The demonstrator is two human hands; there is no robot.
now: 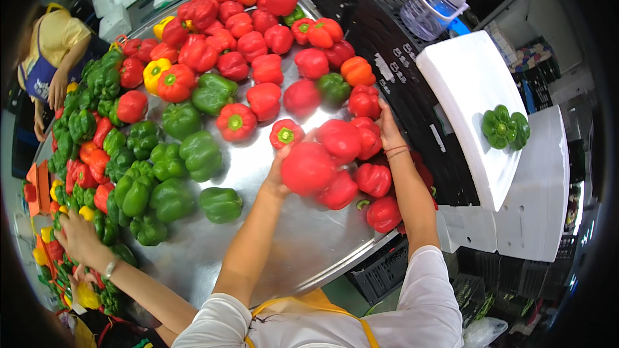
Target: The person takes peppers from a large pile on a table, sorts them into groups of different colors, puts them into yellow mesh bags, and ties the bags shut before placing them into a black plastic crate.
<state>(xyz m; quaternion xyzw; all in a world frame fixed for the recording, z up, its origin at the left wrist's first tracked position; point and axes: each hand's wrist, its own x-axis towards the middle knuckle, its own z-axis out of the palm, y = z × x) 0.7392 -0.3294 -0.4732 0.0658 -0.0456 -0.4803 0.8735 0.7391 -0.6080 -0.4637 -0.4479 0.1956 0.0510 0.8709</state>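
Observation:
Red bell peppers are bunched between my two hands above the metal table (277, 270). My left hand (277, 173) curls against the near left side of a large, blurred red bell pepper (309, 167), which hides some of its fingers. Along the right side of the bunch, my right hand (389, 127) presses on a red bell pepper (367, 138), its fingertips partly hidden. More red peppers (373, 180) lie beside my right forearm at the table edge. A green bell pepper (220, 205) sits apart, left of my left wrist.
Red, orange, yellow and green peppers cover the table's far and left parts. Black crates (412, 90) and a white foam lid (474, 109) with green peppers (505, 127) stand at right, near a clear jug (433, 6). Another person's hand (84, 238) reaches in at left; someone in yellow (61, 45) stands beyond.

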